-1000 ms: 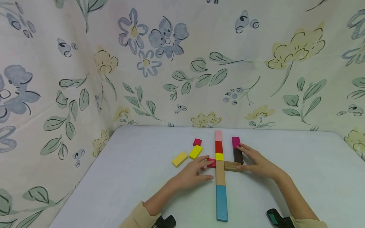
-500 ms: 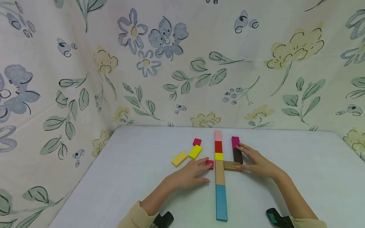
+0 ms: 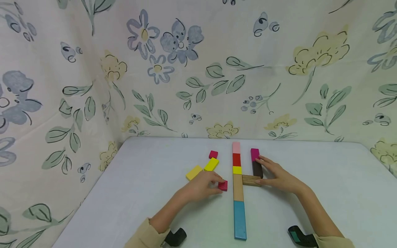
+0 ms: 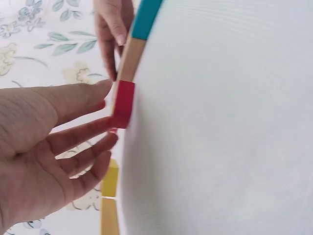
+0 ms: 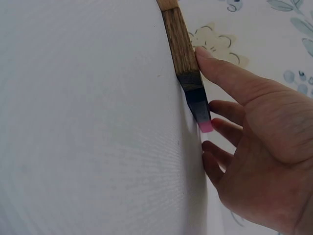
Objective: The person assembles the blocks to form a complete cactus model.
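Note:
My left hand (image 3: pixel 200 186) pinches a small crimson block (image 3: pixel 222 186) between thumb and fingers, low over the table and apart from the row. In the left wrist view the same crimson block (image 4: pixel 124 104) shows between thumb and fingertips. My right hand (image 3: pixel 283 177) lies with relaxed fingers: its thumb touches a brown wood-grain block (image 3: pixel 250 180), its fingertips meet a magenta block (image 3: pixel 254 154) and a black block (image 3: pixel 257 169). A straight row runs from a pink block (image 3: pixel 236 147) through red (image 3: pixel 236 159), yellow (image 3: pixel 237 170) and tan blocks (image 3: pixel 238 187) to a long blue block (image 3: pixel 240 220).
Left of the row lie another crimson block (image 3: pixel 213 154), a bright yellow block (image 3: pixel 211 164) and a pale yellow block (image 3: pixel 193 172), partly behind the left hand. The white table (image 3: pixel 124 206) ends at a floral cloth (image 3: pixel 186 86) behind.
The left hand has drawn the crimson block away from the row, leftward and nearer to me, and its fingers have closed in round it. The right hand stays in place.

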The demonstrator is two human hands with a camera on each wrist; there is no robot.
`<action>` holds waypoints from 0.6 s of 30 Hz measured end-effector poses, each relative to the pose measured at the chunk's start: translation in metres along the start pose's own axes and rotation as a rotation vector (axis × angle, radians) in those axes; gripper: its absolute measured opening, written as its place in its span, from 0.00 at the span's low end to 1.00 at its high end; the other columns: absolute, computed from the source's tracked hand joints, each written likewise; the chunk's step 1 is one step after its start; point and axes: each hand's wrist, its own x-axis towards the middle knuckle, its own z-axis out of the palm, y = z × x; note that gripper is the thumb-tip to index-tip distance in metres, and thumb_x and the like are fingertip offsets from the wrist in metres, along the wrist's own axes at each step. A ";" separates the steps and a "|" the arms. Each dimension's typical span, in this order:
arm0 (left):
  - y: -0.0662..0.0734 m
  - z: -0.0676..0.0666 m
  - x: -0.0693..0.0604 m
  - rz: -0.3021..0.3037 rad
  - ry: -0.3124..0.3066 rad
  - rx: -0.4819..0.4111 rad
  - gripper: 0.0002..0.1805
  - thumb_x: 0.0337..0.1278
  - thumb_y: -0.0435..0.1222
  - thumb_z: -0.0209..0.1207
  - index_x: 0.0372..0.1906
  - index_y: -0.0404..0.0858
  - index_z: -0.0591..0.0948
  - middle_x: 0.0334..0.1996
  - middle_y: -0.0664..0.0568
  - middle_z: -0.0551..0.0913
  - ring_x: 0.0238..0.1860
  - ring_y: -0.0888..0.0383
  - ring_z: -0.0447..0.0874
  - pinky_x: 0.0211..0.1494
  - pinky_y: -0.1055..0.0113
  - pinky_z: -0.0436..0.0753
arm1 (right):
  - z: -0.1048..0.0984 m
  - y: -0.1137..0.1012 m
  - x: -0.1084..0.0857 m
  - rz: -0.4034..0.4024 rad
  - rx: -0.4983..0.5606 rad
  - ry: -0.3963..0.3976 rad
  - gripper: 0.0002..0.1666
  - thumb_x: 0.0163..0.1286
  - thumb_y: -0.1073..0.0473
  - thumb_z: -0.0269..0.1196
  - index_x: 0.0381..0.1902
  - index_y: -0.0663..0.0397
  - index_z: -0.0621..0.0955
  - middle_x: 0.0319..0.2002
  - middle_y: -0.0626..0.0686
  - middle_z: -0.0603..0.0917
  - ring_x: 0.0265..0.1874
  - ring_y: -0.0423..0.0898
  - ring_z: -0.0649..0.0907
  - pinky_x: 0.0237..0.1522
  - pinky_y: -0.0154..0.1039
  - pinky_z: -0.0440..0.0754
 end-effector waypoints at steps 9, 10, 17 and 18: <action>-0.003 0.007 0.001 -0.025 0.052 -0.090 0.28 0.57 0.39 0.77 0.64 0.40 0.86 0.39 0.59 0.86 0.34 0.66 0.76 0.36 0.77 0.80 | 0.000 -0.001 0.000 0.006 -0.008 0.000 0.53 0.65 0.50 0.75 0.79 0.65 0.65 0.79 0.74 0.57 0.76 0.77 0.57 0.67 0.81 0.64; -0.003 0.008 0.002 -0.029 0.035 -0.100 0.29 0.57 0.39 0.77 0.64 0.41 0.86 0.38 0.59 0.85 0.33 0.66 0.76 0.36 0.77 0.80 | 0.001 -0.001 0.000 0.007 -0.008 0.000 0.53 0.65 0.50 0.75 0.79 0.65 0.65 0.79 0.74 0.57 0.76 0.77 0.57 0.67 0.81 0.64; -0.004 0.008 0.002 -0.028 -0.025 -0.147 0.26 0.56 0.38 0.78 0.60 0.39 0.87 0.36 0.61 0.81 0.36 0.66 0.75 0.37 0.77 0.80 | 0.000 -0.001 0.000 0.009 -0.008 0.002 0.53 0.64 0.50 0.75 0.79 0.64 0.65 0.79 0.74 0.57 0.76 0.77 0.57 0.67 0.81 0.64; -0.003 0.008 0.002 -0.029 -0.025 -0.147 0.25 0.56 0.38 0.78 0.60 0.39 0.87 0.37 0.61 0.81 0.37 0.66 0.75 0.37 0.77 0.80 | 0.000 0.000 0.000 0.009 -0.010 0.002 0.53 0.64 0.50 0.75 0.79 0.64 0.65 0.79 0.74 0.57 0.76 0.77 0.57 0.67 0.81 0.65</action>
